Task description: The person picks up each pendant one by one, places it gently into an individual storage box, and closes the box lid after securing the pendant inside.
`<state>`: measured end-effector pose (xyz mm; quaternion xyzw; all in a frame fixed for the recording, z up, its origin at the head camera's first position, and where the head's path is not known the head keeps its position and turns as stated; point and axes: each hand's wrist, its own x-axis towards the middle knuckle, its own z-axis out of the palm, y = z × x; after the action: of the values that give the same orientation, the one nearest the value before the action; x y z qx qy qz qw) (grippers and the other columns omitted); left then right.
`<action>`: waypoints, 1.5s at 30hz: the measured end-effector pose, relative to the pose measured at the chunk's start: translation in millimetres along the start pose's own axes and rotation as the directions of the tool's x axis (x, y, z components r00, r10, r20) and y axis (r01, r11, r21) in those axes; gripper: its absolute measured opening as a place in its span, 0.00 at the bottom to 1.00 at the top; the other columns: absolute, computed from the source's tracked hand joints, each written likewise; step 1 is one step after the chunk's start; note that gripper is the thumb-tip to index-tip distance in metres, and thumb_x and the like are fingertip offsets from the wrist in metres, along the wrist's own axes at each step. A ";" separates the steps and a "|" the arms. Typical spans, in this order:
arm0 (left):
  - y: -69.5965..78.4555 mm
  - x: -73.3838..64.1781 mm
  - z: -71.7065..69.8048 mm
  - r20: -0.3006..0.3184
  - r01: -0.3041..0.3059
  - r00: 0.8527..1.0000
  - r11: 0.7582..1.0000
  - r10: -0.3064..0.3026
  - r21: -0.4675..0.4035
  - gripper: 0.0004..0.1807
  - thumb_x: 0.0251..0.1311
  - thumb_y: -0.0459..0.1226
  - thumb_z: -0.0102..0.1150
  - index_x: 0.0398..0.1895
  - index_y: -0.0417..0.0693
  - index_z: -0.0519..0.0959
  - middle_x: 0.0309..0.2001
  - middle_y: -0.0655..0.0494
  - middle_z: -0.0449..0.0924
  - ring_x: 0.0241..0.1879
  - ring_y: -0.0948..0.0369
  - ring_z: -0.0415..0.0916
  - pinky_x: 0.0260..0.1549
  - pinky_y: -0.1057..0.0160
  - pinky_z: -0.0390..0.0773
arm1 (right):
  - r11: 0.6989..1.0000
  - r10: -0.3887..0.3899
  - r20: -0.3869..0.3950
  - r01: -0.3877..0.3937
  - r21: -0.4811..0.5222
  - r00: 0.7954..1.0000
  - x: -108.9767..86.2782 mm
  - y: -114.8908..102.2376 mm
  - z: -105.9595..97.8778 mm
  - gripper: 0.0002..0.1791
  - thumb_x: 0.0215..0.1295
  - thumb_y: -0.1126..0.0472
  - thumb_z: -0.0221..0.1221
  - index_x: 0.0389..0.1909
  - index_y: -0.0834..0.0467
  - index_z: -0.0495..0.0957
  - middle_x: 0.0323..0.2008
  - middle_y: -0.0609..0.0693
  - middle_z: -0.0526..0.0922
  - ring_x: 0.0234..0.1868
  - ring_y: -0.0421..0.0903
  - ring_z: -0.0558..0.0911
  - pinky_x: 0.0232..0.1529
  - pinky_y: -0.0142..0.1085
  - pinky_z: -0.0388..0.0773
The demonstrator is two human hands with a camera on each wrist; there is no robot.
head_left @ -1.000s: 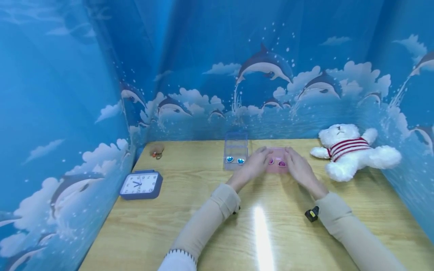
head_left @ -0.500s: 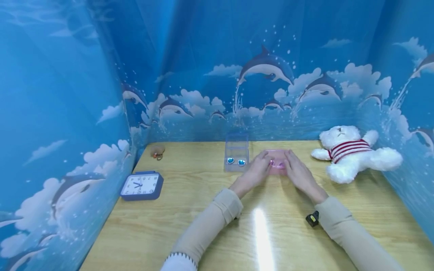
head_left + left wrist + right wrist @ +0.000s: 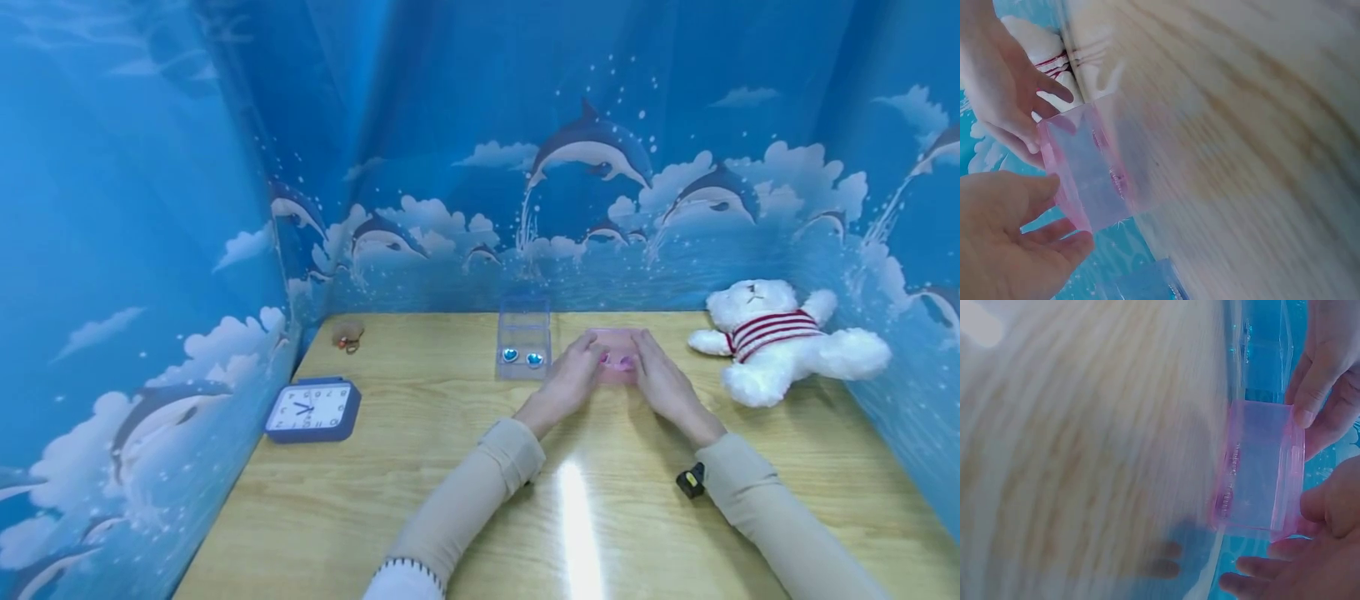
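Observation:
Between both hands sits a small clear pink plastic box [image 3: 618,336] on the table. Two pink gem-like pieces [image 3: 625,363] show through its plastic. My left hand [image 3: 573,375] grips the left end, thumb and fingers at the lid corner. At the right end is my right hand [image 3: 666,382]; in the right wrist view its thumb and index finger pinch the lid edge while other fingers stretch out beside the box. The lid [image 3: 1294,472] looks down on the box in both wrist views. Left of it stands a clear bluish box [image 3: 525,337], lid raised, with two blue gems [image 3: 534,360].
A white teddy bear [image 3: 780,337] in a striped sweater lies at the right. At the left are a blue clock [image 3: 312,410] and a small brown trinket with a metal ring [image 3: 349,337]. A dolphin-print curtain [image 3: 450,167] borders the wooden table [image 3: 420,467].
The pink pieces, seen clearly a second ago, now look paler behind the pink plastic. Both hands stay at the pink box, with the fingers shifting slightly.

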<state>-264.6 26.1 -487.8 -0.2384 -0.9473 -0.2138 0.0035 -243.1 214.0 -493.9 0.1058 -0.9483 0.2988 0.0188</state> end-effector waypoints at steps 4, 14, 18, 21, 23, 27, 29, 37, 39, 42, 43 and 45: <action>-9.9 -2.3 -15.5 -0.056 0.009 0.998 0.979 -0.020 -0.202 0.26 0.79 0.41 0.54 0.77 0.58 0.69 0.82 0.51 0.61 0.81 0.52 0.62 0.78 0.48 0.69 | 0.998 -0.004 -0.036 0.007 0.060 0.999 1.9 -2.5 -0.9 0.32 0.86 0.60 0.39 0.82 0.72 0.47 0.80 0.79 0.46 0.81 0.76 0.50 0.81 0.69 0.49; -67.0 -9.1 -77.8 -0.176 0.104 0.955 0.827 -0.238 -0.553 0.30 0.82 0.55 0.44 0.77 0.50 0.68 0.77 0.47 0.67 0.77 0.47 0.66 0.75 0.44 0.71 | 0.950 0.037 -0.103 -0.003 0.312 0.994 37.5 -58.8 -7.8 0.45 0.84 0.39 0.42 0.86 0.57 0.35 0.85 0.67 0.43 0.84 0.69 0.50 0.81 0.69 0.52; -89.3 -8.4 -81.2 -0.124 0.188 0.939 0.781 -0.320 -0.595 0.36 0.82 0.59 0.37 0.81 0.45 0.62 0.80 0.42 0.62 0.79 0.44 0.62 0.78 0.42 0.67 | 0.889 0.067 -0.008 -0.056 0.455 0.998 56.4 -83.7 5.5 0.47 0.82 0.34 0.40 0.86 0.53 0.31 0.86 0.62 0.39 0.86 0.64 0.48 0.83 0.64 0.53; -100.3 -7.6 -80.6 -0.076 0.244 0.921 0.718 -0.382 -0.652 0.40 0.82 0.61 0.34 0.82 0.42 0.58 0.81 0.39 0.61 0.80 0.42 0.61 0.80 0.41 0.64 | 0.837 0.104 0.069 -0.125 0.533 0.992 71.0 -96.2 15.9 0.49 0.81 0.31 0.37 0.86 0.54 0.31 0.87 0.62 0.39 0.86 0.63 0.48 0.85 0.61 0.52; -105.4 -8.1 -79.6 -0.036 0.282 0.907 0.667 -0.421 -0.689 0.41 0.81 0.62 0.33 0.83 0.42 0.56 0.81 0.40 0.61 0.80 0.42 0.60 0.80 0.41 0.63 | 0.809 0.133 0.121 -0.178 0.560 0.984 79.9 -101.5 21.5 0.49 0.81 0.30 0.35 0.86 0.55 0.30 0.87 0.62 0.38 0.87 0.62 0.46 0.86 0.60 0.49; -112.0 -10.4 -78.5 0.041 0.343 0.884 0.589 -0.465 -0.731 0.41 0.81 0.63 0.34 0.83 0.44 0.56 0.82 0.41 0.60 0.81 0.42 0.59 0.81 0.41 0.61 | 0.763 0.176 0.225 -0.277 0.584 0.958 92.4 -106.8 29.5 0.49 0.80 0.29 0.29 0.86 0.56 0.27 0.87 0.60 0.33 0.87 0.62 0.39 0.86 0.62 0.39; -114.7 -11.0 -77.6 0.062 0.359 0.877 0.564 -0.476 -0.744 0.41 0.81 0.63 0.36 0.83 0.44 0.56 0.82 0.41 0.59 0.81 0.43 0.58 0.82 0.42 0.60 | 0.746 0.189 0.265 -0.314 0.587 0.945 96.4 -107.6 33.3 0.49 0.80 0.28 0.28 0.85 0.56 0.26 0.87 0.58 0.30 0.87 0.62 0.36 0.86 0.64 0.38; -117.2 -11.3 -75.8 0.073 0.362 0.874 0.542 -0.481 -0.759 0.41 0.80 0.62 0.40 0.83 0.45 0.56 0.82 0.41 0.58 0.81 0.43 0.59 0.81 0.42 0.62 | 0.706 0.189 0.269 -0.321 0.631 0.945 98.1 -110.4 42.3 0.51 0.79 0.27 0.28 0.85 0.56 0.27 0.87 0.60 0.33 0.86 0.65 0.46 0.86 0.62 0.46; -117.0 -11.5 -75.4 0.075 0.355 0.878 0.538 -0.474 -0.765 0.43 0.79 0.63 0.41 0.84 0.45 0.54 0.83 0.41 0.57 0.81 0.43 0.59 0.81 0.42 0.62 | 0.689 0.191 0.253 -0.313 0.654 0.948 97.6 -111.9 43.3 0.51 0.79 0.27 0.30 0.86 0.57 0.28 0.87 0.60 0.34 0.85 0.65 0.48 0.86 0.62 0.47; -116.6 -12.3 -74.3 0.076 0.352 0.881 0.540 -0.467 -0.765 0.47 0.76 0.66 0.43 0.85 0.46 0.51 0.83 0.41 0.57 0.81 0.43 0.59 0.81 0.41 0.62 | 0.673 0.207 0.232 -0.311 0.672 0.950 96.5 -113.7 44.5 0.54 0.76 0.24 0.33 0.86 0.55 0.27 0.87 0.60 0.35 0.85 0.66 0.50 0.85 0.62 0.47; -116.4 -12.5 -73.8 0.072 0.349 0.883 0.544 -0.465 -0.763 0.48 0.76 0.66 0.43 0.85 0.47 0.50 0.83 0.41 0.57 0.81 0.43 0.59 0.80 0.41 0.63 | 0.669 0.213 0.223 -0.308 0.676 0.951 96.2 -114.2 44.9 0.55 0.75 0.23 0.34 0.86 0.54 0.27 0.87 0.60 0.35 0.85 0.65 0.50 0.85 0.62 0.47; -115.7 -13.4 -73.0 0.059 0.343 0.884 0.557 -0.463 -0.756 0.49 0.75 0.67 0.44 0.86 0.48 0.48 0.82 0.41 0.59 0.80 0.42 0.61 0.79 0.39 0.64 | 0.674 0.226 0.196 -0.299 0.675 0.954 95.7 -115.0 45.7 0.56 0.74 0.21 0.36 0.86 0.52 0.27 0.87 0.58 0.35 0.85 0.64 0.50 0.85 0.63 0.46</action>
<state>-312.1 -101.6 -469.7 0.0216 -0.7996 -0.5956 -0.0744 -311.0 77.9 -457.2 -0.0181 -0.7698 0.6283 -0.1110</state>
